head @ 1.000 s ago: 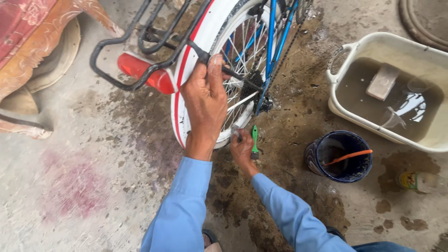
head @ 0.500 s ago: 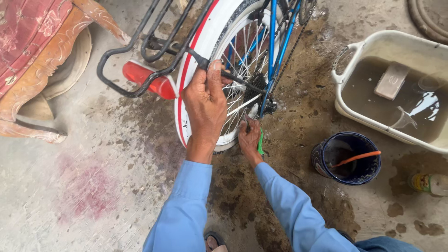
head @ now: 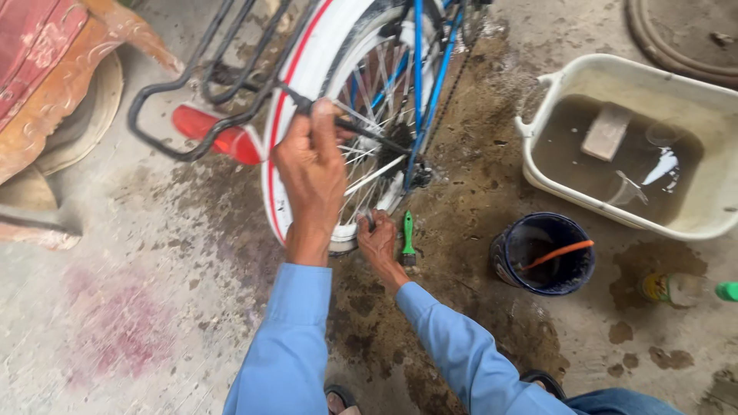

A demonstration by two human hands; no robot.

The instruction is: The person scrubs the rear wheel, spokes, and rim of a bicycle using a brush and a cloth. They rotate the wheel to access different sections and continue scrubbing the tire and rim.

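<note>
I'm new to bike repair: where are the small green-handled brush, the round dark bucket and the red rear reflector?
small green-handled brush (head: 408, 233): head view, handle.
round dark bucket (head: 503, 257): head view, outer wall.
red rear reflector (head: 207, 129): head view, middle.

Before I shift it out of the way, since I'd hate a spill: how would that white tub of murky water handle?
The white tub looks well filled with water, so probably heavy. The water would likely slosh if jerked. Its thin plastic rim may flex when lifted.
</note>
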